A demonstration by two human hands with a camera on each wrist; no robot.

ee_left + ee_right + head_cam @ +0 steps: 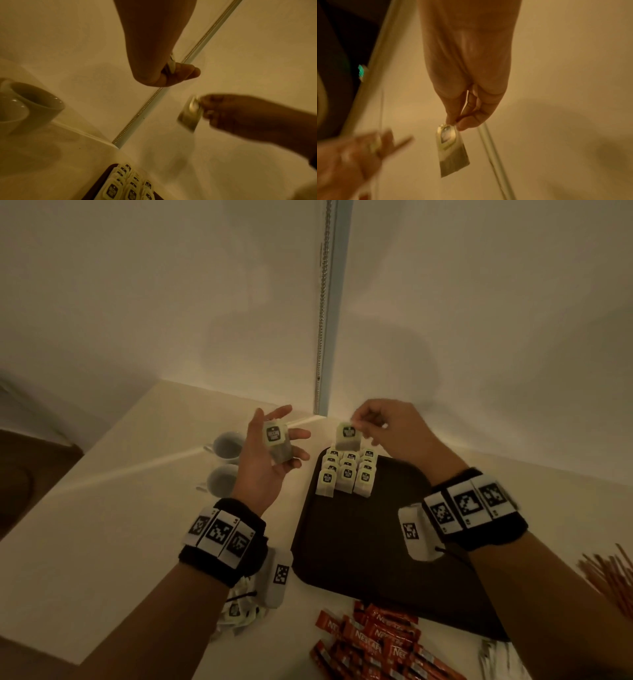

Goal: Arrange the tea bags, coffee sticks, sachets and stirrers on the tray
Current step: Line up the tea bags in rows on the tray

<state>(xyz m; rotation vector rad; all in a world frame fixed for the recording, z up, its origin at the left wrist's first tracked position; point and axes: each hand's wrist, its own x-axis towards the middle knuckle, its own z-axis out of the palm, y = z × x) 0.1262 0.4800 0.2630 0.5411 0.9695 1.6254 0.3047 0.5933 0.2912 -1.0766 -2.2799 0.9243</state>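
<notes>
My left hand [262, 463] is raised left of the dark tray [359, 546], palm up, and holds a tea bag [276, 440] in its fingers. The left wrist view shows only the edge of that tea bag [172, 63] against the hand [171, 75]. My right hand [375, 422] pinches a second tea bag [348, 437] by its top. This bag [452, 152] dangles from the fingertips [453, 121] just above the back of the tea bag rows [346, 474] that stand at the tray's far end.
Two white cups [226, 445] [222, 481] sit left of the tray. A loose tea bag pile [239, 611] lies under my left wrist. Red coffee sticks [376, 642] lie at the front, and stirrers [609, 573] at the right edge. A wall stands close behind.
</notes>
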